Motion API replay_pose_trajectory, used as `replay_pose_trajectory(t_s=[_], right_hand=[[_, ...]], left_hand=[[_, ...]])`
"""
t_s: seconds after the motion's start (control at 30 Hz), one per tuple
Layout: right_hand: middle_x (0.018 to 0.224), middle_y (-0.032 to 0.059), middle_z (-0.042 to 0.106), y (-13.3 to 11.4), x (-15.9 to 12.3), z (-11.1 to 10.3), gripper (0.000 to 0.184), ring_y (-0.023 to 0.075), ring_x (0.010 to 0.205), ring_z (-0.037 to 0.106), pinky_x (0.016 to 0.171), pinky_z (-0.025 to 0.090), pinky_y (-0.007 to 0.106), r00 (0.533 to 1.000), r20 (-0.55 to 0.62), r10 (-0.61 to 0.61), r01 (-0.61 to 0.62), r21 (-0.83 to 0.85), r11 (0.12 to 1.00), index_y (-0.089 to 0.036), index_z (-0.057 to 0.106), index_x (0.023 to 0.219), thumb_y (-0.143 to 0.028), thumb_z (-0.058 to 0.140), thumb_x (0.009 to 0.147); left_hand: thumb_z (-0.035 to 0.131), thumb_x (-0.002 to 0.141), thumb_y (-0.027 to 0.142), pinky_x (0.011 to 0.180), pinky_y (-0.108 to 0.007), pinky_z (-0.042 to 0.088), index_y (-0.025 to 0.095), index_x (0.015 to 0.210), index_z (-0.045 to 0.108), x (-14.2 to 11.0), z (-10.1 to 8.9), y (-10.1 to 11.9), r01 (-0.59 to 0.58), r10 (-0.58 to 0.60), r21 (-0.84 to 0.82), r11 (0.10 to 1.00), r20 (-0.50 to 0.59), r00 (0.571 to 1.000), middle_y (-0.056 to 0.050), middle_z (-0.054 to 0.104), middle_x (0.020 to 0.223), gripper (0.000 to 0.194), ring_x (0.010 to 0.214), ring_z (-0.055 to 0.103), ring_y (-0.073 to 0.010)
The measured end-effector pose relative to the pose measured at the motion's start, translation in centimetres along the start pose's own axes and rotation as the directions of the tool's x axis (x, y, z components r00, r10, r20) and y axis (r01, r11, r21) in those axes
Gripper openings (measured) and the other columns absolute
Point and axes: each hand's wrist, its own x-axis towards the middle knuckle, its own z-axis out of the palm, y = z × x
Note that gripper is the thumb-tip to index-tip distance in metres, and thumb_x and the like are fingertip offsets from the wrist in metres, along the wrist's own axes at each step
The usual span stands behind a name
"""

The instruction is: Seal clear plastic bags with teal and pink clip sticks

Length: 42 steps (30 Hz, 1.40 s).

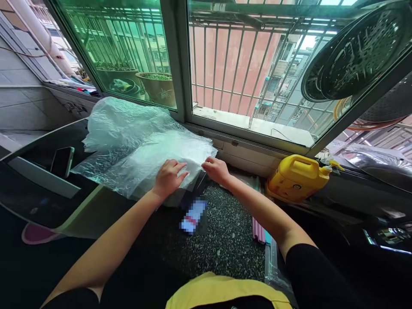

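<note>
A heap of clear, crinkled plastic bags (pixel 128 128) covers the left part of the counter under the window, with a whitish layer bright on top. My right hand (pixel 217 171) pinches the right edge of this plastic between thumb and fingertips. Just to the left, my left hand (pixel 169 178) is over the near edge of the plastic. Its thumb and index finger stand a little apart, and the other fingers curl loosely. Below both hands, a small blurred white-and-red packet (pixel 193 216) lies on the dark speckled countertop (pixel 225 227).
A yellow jug (pixel 294 178) stands by the window at right. Pink strips (pixel 258 229) and clear packaging (pixel 273 262) lie beneath my right forearm. A phone (pixel 62 161) rests on the dark surface at left. The window frame (pixel 178 60) borders the counter's back.
</note>
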Motion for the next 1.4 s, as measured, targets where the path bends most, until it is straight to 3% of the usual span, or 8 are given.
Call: replay_pose_trajectory(t_s=[0.27, 0.5, 0.7, 0.9, 1.03, 1.13, 1.27, 1.4], right_hand=[[0.093, 0.0052, 0.065, 0.5, -1.7, -1.6, 0.022, 0.016, 0.085, 0.059, 0.071, 0.041, 0.023, 0.997, -0.065, 0.05, -0.046, 0.052, 0.998, -0.022, 0.07, 0.09, -0.02, 0.049, 0.088], [0.104, 0.0073, 0.064, -0.8, 0.1, -2.2, 0.03, 0.0177, 0.089, 0.059, 0.074, 0.044, 0.027, 0.985, -0.058, 0.163, -0.155, 0.116, 0.981, -0.021, 0.062, 0.114, -0.022, 0.052, 0.086], [0.094, 0.0089, 0.065, -1.5, 2.7, -1.7, 0.014, 0.0222, 0.09, 0.057, 0.078, 0.043, 0.033, 0.995, 0.046, 0.086, -0.088, 0.051, 0.995, -0.019, 0.07, 0.083, -0.018, 0.057, 0.083], [0.096, 0.0077, 0.064, -0.2, 2.6, -1.8, 0.015, 0.0208, 0.093, 0.056, 0.078, 0.043, 0.03, 0.985, -0.068, 0.158, -0.151, 0.1, 0.983, -0.019, 0.067, 0.091, -0.02, 0.054, 0.085], [0.098, 0.0071, 0.065, -0.8, 2.9, -0.4, 0.026, 0.0217, 0.093, 0.056, 0.078, 0.043, 0.031, 0.996, 0.017, 0.089, -0.09, 0.121, 0.989, -0.022, 0.067, 0.102, -0.028, 0.068, 0.077], [0.089, 0.0065, 0.067, -1.7, 3.5, 0.9, 0.012, 0.0205, 0.087, 0.057, 0.075, 0.042, 0.03, 0.996, 0.048, 0.079, -0.084, 0.109, 0.99, -0.02, 0.071, 0.088, -0.023, 0.066, 0.078], [0.087, 0.0062, 0.067, -1.6, 3.9, 0.7, 0.02, 0.0194, 0.085, 0.056, 0.074, 0.04, 0.029, 0.994, -0.001, 0.109, -0.108, 0.117, 0.987, -0.021, 0.072, 0.085, -0.019, 0.052, 0.087], [0.085, 0.0064, 0.066, -0.3, 3.7, -1.5, 0.023, 0.019, 0.081, 0.053, 0.076, 0.039, 0.03, 0.975, -0.177, 0.132, -0.112, 0.121, 0.986, -0.02, 0.071, 0.081, -0.022, 0.049, 0.088]], left_hand=[[0.05, 0.082, 0.025, 0.082, -0.038, 0.045, 0.02, 0.094, 0.072, 1.8, 1.0, 0.4, 0.014, -0.021, 0.087, 0.996, 0.079, 0.997, -0.01, 0.06, 0.087, 0.025, 0.09, 0.054, -0.0253], [0.048, 0.082, 0.022, 0.08, -0.037, 0.046, 0.018, 0.081, 0.071, 2.7, 0.6, 0.3, -0.027, 0.026, 0.07, 0.997, 0.016, 1.0, -0.01, 0.062, 0.084, 0.023, 0.087, 0.055, -0.0245], [0.052, 0.076, 0.017, 0.084, -0.038, 0.045, 0.017, 0.093, 0.068, 2.7, 0.6, 0.9, -0.018, 0.017, 0.049, 0.999, 0.025, 1.0, -0.011, 0.062, 0.092, 0.023, 0.092, 0.056, -0.0254], [0.056, 0.072, 0.017, 0.087, -0.04, 0.045, 0.017, 0.108, 0.063, 1.8, 0.6, -0.2, 0.148, -0.15, 0.079, 0.986, 0.014, 0.989, -0.011, 0.062, 0.101, 0.036, 0.098, 0.056, -0.0281], [0.054, 0.073, 0.018, 0.087, -0.037, 0.045, 0.018, 0.1, 0.065, 1.5, 0.8, -0.7, 0.135, -0.14, 0.097, 0.986, 0.044, 0.989, -0.011, 0.061, 0.098, 0.029, 0.096, 0.055, -0.0268], [0.055, 0.075, 0.02, 0.087, -0.037, 0.045, 0.017, 0.101, 0.065, 1.1, 1.1, -0.7, 0.139, -0.142, 0.091, 0.986, 0.026, 0.99, -0.011, 0.06, 0.101, 0.027, 0.097, 0.055, -0.0267], [0.057, 0.077, 0.024, 0.092, -0.038, 0.042, 0.017, 0.109, 0.061, 0.6, 1.3, -0.9, 0.174, -0.175, 0.073, 0.982, -0.004, 0.985, -0.013, 0.058, 0.11, 0.033, 0.103, 0.053, -0.0279], [0.058, 0.078, 0.029, 0.098, -0.04, 0.037, 0.016, 0.123, 0.051, 0.5, 1.3, -1.1, 0.216, -0.214, 0.082, 0.973, -0.036, 0.976, -0.014, 0.053, 0.122, 0.047, 0.113, 0.048, -0.0308]])
